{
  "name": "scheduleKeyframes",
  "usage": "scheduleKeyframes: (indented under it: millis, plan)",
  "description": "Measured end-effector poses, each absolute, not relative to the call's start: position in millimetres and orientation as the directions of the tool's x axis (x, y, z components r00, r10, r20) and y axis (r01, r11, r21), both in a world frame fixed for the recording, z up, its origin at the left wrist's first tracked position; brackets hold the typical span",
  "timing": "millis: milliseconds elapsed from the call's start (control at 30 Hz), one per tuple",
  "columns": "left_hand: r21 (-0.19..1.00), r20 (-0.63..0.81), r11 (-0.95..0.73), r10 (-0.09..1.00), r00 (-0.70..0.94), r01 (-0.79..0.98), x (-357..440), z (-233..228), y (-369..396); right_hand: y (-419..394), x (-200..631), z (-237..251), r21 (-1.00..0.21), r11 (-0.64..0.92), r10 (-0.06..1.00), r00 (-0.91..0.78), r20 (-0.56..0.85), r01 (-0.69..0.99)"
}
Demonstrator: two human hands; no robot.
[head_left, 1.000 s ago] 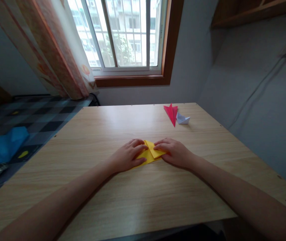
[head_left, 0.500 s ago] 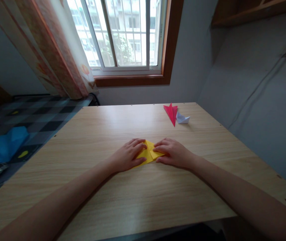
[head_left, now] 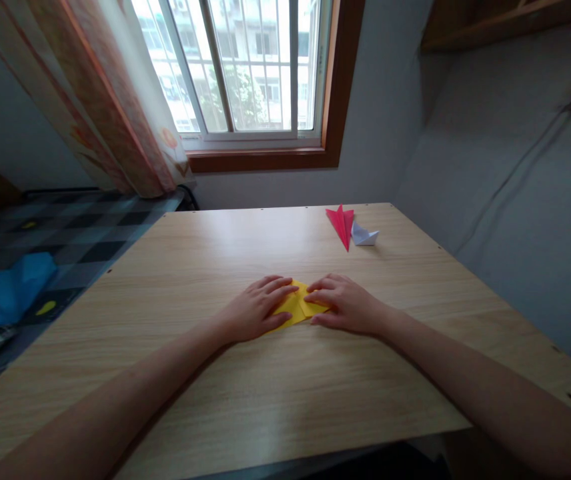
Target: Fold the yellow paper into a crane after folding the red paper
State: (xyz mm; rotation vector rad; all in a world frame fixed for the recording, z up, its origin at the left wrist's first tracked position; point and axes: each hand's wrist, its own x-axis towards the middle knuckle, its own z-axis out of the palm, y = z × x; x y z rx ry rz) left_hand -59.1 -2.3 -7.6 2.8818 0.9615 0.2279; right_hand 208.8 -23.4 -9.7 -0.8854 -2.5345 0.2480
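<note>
A folded piece of yellow paper (head_left: 295, 307) lies flat on the wooden table (head_left: 245, 400), mid-table. My left hand (head_left: 253, 311) presses on its left part with the fingers laid flat and spread. My right hand (head_left: 346, 305) presses on its right part, fingertips on a folded flap. The fingertips of both hands almost meet over the paper's top corner. Most of the paper is hidden under the two hands.
A red folded paper shape (head_left: 341, 224) and a small white folded paper shape (head_left: 364, 235) lie at the table's far right. A window and a patterned curtain (head_left: 115, 107) are behind. A bed with a blue object (head_left: 8, 290) is to the left.
Both hands have slid closer together over the yellow paper, covering more of it and flattening the flap. The other paper shapes have not moved.
</note>
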Motion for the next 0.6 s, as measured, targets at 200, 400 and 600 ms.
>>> scheduleKeyframes:
  millis: [200,400,600]
  plan:
    - [0.104,0.078,-0.792,0.609,0.789,0.601,-59.1,-7.4,-3.0,-22.5,210.6,-11.5,-0.292,0.791,0.612,-0.709,0.351,0.538]
    - [0.097,0.094,-0.801,0.598,0.796,0.591,-60.0,-8.2,-2.1,-23.9,210.7,-9.1,-0.302,0.788,0.615,-0.709,0.344,0.537]
    - [0.091,0.092,-0.812,0.583,0.807,0.577,-60.1,-7.2,-2.0,-24.1,210.9,-8.0,-0.320,0.785,0.618,-0.707,0.343,0.531]
